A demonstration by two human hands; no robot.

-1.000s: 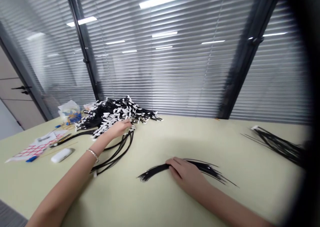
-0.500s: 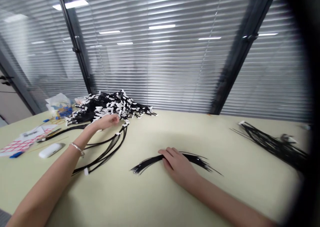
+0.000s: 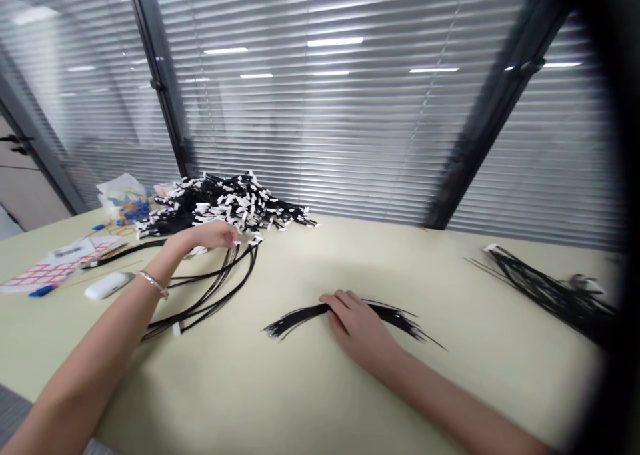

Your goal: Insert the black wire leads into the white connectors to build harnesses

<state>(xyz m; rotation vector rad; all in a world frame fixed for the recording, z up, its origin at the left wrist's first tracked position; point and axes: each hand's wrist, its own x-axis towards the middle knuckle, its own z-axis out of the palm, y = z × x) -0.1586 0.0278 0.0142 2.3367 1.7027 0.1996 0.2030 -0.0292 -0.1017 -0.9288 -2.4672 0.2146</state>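
Note:
My left hand [image 3: 213, 233] reaches to the near edge of a big pile of black cables with white tags [image 3: 225, 205], fingers pinched on the ends of a few black cables [image 3: 210, 295] that trail back toward me across the table. My right hand [image 3: 356, 321] lies flat, fingers together, pressing down a small bundle of thin black strands [image 3: 295, 319] near the middle of the pale green table [image 3: 310, 388].
Another bundle of black cables [image 3: 550, 288] lies at the far right. At the left are a white oblong device [image 3: 106, 285], a red-grid sheet [image 3: 50, 271] and a clear bag of small parts [image 3: 123, 198]. Glass walls with blinds stand behind the table.
My left hand drew back slightly from the pile toward the left, pulling the loose cables with it. My right hand stayed on the strand bundle. The camera shifted a little.

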